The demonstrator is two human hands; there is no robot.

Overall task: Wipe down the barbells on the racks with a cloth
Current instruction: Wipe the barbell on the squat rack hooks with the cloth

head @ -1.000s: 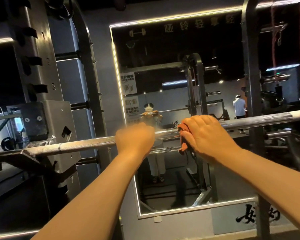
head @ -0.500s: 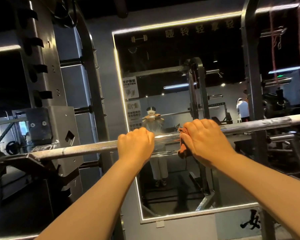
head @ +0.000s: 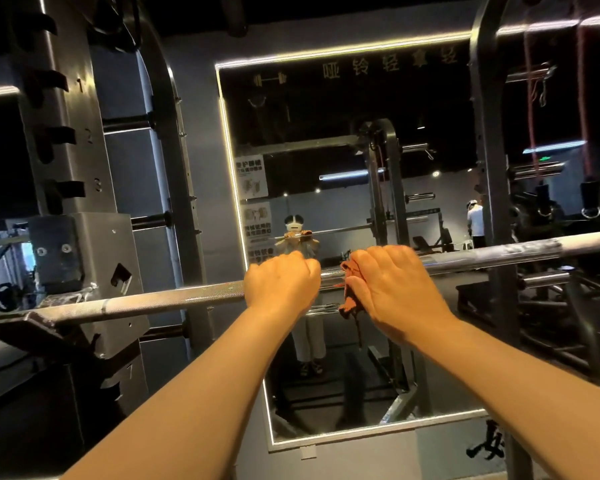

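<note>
A steel rack (head: 84, 244) carries the barbell (head: 170, 300) across its hooks, in front of a lit wall mirror (head: 326, 133). The left hand (head: 281, 282) is curled around the bare bar near its middle. Just beside it, the right hand (head: 392, 285) grips an orange cloth (head: 350, 301) against the bar.

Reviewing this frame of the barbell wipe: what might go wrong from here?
1. The cloth is bunched under the right hand, with a tail hanging below the barbell; it may slip out or wipe only a narrow strip.
2. The left hand grips the bare barbell close beside the cloth, so it may block the stroke.
3. The barbell lies on the rack hook; a hard sideways push might shift it.
</note>
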